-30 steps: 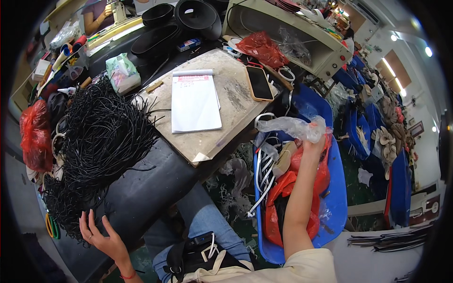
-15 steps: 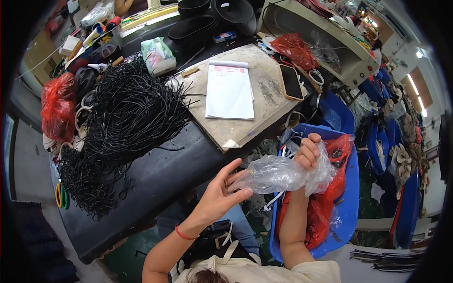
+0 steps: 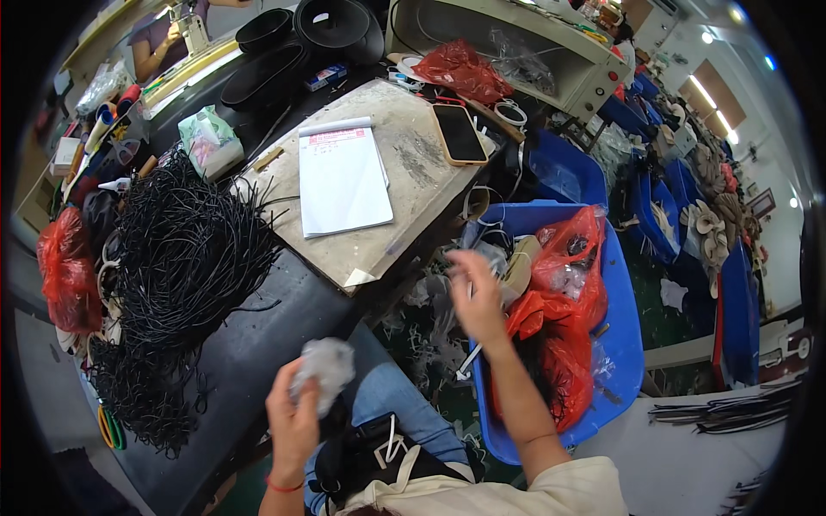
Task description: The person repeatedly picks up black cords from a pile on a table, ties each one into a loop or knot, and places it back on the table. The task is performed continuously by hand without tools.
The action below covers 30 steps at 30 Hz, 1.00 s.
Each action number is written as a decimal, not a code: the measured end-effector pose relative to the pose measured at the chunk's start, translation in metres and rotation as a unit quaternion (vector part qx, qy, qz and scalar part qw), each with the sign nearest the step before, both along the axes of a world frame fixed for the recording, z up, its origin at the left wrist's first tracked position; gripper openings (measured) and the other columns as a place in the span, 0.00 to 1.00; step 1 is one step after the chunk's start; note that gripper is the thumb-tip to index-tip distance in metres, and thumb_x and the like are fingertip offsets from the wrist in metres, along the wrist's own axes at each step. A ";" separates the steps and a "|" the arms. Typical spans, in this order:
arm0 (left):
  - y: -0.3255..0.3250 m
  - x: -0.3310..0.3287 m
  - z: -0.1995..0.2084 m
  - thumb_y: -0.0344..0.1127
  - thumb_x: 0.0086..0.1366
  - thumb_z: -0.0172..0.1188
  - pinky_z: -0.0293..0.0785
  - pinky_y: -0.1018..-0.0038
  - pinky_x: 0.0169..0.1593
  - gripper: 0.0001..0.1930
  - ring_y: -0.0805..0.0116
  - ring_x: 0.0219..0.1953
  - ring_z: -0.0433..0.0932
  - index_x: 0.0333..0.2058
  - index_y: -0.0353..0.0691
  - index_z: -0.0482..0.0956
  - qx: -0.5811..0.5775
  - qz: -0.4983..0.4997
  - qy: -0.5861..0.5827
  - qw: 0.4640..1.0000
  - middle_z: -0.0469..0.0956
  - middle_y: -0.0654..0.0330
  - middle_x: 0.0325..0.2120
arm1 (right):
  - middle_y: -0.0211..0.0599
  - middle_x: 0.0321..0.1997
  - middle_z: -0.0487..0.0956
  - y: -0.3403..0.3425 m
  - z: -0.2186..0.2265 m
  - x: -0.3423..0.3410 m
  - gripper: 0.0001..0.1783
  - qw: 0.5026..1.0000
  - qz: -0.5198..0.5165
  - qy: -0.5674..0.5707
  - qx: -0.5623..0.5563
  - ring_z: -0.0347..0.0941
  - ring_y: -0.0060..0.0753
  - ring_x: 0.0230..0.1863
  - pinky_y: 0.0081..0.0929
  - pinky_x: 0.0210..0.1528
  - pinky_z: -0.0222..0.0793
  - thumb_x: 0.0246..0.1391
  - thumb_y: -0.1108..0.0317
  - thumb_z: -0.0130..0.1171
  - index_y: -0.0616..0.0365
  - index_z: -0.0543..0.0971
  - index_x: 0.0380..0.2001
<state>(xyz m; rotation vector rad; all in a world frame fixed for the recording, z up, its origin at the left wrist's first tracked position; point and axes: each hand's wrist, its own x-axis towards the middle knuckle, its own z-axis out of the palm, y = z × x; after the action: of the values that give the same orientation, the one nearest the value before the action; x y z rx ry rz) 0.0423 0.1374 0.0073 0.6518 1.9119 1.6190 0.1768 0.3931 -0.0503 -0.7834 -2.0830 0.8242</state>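
A crumpled clear plastic bag [image 3: 325,370] is bunched up in my left hand [image 3: 294,421], which is closed around it in front of the black table edge. My right hand [image 3: 476,297] is over the left rim of the blue bin [image 3: 626,344]. Its fingers look stretched apart and somewhat blurred, and I see nothing in them. Red plastic bags [image 3: 572,301] fill much of the bin. Close to the right hand, a beige bundle [image 3: 520,268] lies in the bin with clear plastic around it.
On the black table [image 3: 249,348] lies a heap of black cords [image 3: 194,241]. A pale board [image 3: 404,193] holds a notepad [image 3: 344,185] and a phone [image 3: 459,135]. A red bag [image 3: 69,271] sits at far left. Plastic scraps litter the floor beside the bin.
The clear bag was stretched between both hands; now it is crumpled in the left hand, lower and further left. The right hand has let go and moved left. The view has shifted.
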 end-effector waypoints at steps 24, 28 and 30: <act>-0.361 0.050 -0.056 0.28 0.64 0.47 0.71 0.77 0.35 0.11 0.72 0.29 0.74 0.44 0.30 0.69 -0.046 0.718 0.143 0.680 0.74 0.58 0.33 | 0.33 0.31 0.77 0.268 -0.089 0.001 0.15 0.947 -0.008 -0.320 -0.035 0.72 0.21 0.28 0.19 0.32 0.68 0.58 0.60 0.49 0.60 0.75 0.40; -0.386 0.057 -0.080 0.28 0.63 0.48 0.72 0.75 0.36 0.13 0.69 0.34 0.75 0.46 0.29 0.69 -0.067 0.779 0.148 0.606 0.75 0.55 0.35 | 0.38 0.37 0.75 0.336 -0.178 -0.034 0.16 0.907 -0.033 -0.415 0.072 0.72 0.30 0.34 0.26 0.39 0.67 0.56 0.63 0.47 0.63 0.73 0.41; -0.397 0.010 -0.107 0.29 0.62 0.48 0.70 0.72 0.42 0.14 0.65 0.37 0.74 0.45 0.29 0.69 -0.123 0.785 0.201 0.573 0.75 0.54 0.36 | 0.41 0.41 0.74 0.403 -0.215 -0.001 0.16 0.929 -0.045 -0.345 0.122 0.71 0.33 0.37 0.28 0.42 0.65 0.56 0.64 0.46 0.65 0.71 0.43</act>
<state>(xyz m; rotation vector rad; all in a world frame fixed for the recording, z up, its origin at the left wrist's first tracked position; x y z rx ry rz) 0.0526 -0.2592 -0.0998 -1.4780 3.2366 1.8870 0.1754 0.7963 -0.2656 -1.1302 -2.6641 0.2265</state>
